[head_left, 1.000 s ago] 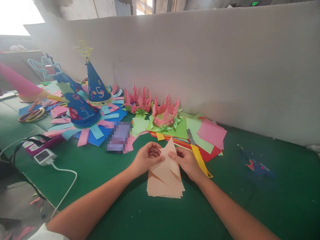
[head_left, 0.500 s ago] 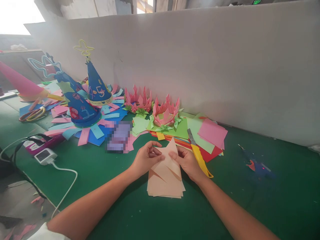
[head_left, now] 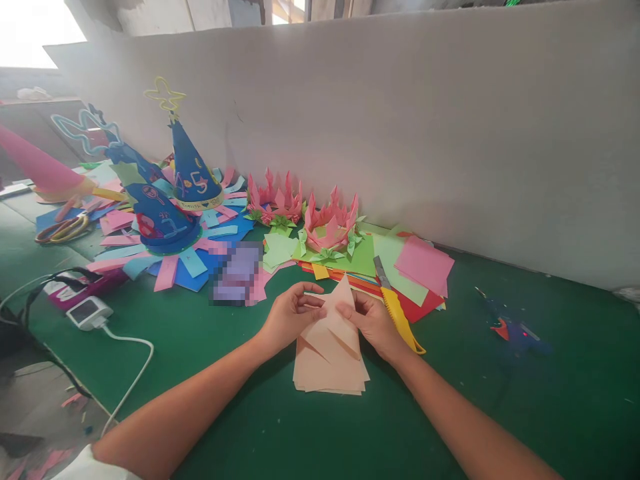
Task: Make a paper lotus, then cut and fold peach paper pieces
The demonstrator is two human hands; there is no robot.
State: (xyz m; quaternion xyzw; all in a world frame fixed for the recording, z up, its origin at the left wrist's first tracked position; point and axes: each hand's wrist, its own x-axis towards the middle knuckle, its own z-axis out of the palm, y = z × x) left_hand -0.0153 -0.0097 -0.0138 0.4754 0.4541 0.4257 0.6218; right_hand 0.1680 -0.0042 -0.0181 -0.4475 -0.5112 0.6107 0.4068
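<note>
The left hand (head_left: 293, 317) pinches a folded peach paper (head_left: 336, 323) by its left edge, thumb in front and the fingers curled behind. The right hand (head_left: 374, 323) pinches the same paper on its right side, with the thumb pressed flat on the front. This paper is in the lower centre of the frame, and its pointed tip shows upward between the two hands. Directly below it, a small pile of peach sheets (head_left: 327, 381) lies on the green table (head_left: 280, 440); whether the held paper touches this pile, I cannot tell.

Just beside the right hand lies a yellow cutter (head_left: 397, 313), slanted, partly upon coloured sheets (head_left: 425, 265). Behind the hands, near the middle of the frame, stand two pink paper crowns (head_left: 330, 233) with green leaves. A blurred purple object (head_left: 237, 273) is left of them. In the upper left are blue cone hats (head_left: 163, 217); in the lower left, a white charger (head_left: 90, 312) with its cable. At the right, well apart, lies a dark blue tool (head_left: 520, 333) with a small red light.
</note>
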